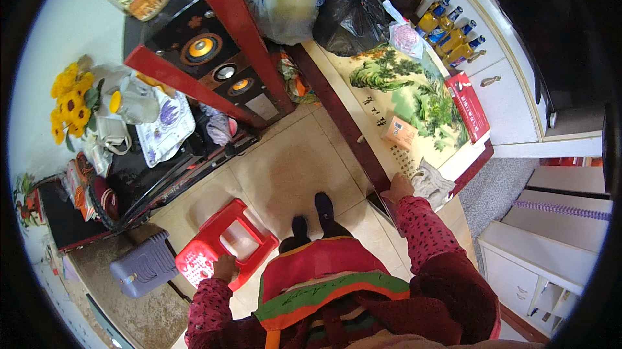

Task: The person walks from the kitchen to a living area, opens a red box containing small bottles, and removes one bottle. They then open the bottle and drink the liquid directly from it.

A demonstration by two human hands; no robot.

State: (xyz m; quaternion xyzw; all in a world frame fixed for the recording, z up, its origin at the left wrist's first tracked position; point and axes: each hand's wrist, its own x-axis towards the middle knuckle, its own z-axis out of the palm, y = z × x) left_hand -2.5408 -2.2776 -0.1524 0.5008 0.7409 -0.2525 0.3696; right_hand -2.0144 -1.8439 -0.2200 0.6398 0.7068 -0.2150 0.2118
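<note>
My left hand (226,268) grips the edge of a red plastic stool (233,218), whose patterned seat and open frame show beside my legs. My right hand (400,187) is at the near end of a low table with a dark red border (347,120) and a painted landscape top. Right beside it lies a crumpled grey cloth (432,184); whether my fingers hold the cloth is hidden. Farther up the tabletop are a small orange box (399,133) and a flat red box (467,107).
A black plastic bag (351,16) and several bottles (447,30) stand around the table's far end. To the left are a tall speaker (204,52), a black cabinet with a tray (167,128), and a grey lidded bin (145,262). White drawers (517,276) stand at right.
</note>
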